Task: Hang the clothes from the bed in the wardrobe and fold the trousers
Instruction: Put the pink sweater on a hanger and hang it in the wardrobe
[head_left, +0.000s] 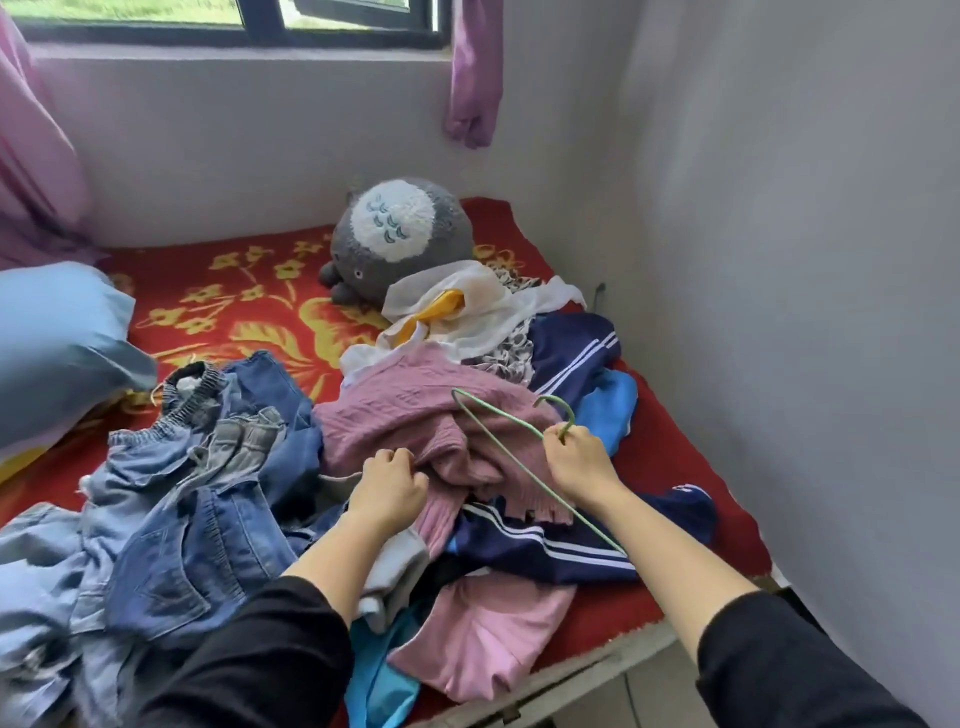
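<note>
A heap of clothes lies on the bed with its red flowered cover (244, 291). A pink knitted sweater (415, 415) sits on top in the middle. My left hand (387, 486) grips a fold of that sweater. My right hand (579, 460) holds a thin green wire hanger (498, 436) at the base of its hook, over the sweater. Several pairs of blue denim trousers (197, 519) are piled at the left. A navy garment with white stripes (550, 551) lies under the sweater, and white clothing (467, 306) lies behind it.
A grey plush toy (400, 234) rests at the back of the bed. A blue pillow (57, 343) is at the left. A light pink garment (483, 634) hangs over the near bed edge. The wall (779, 260) stands close on the right; a window and purple curtains are behind.
</note>
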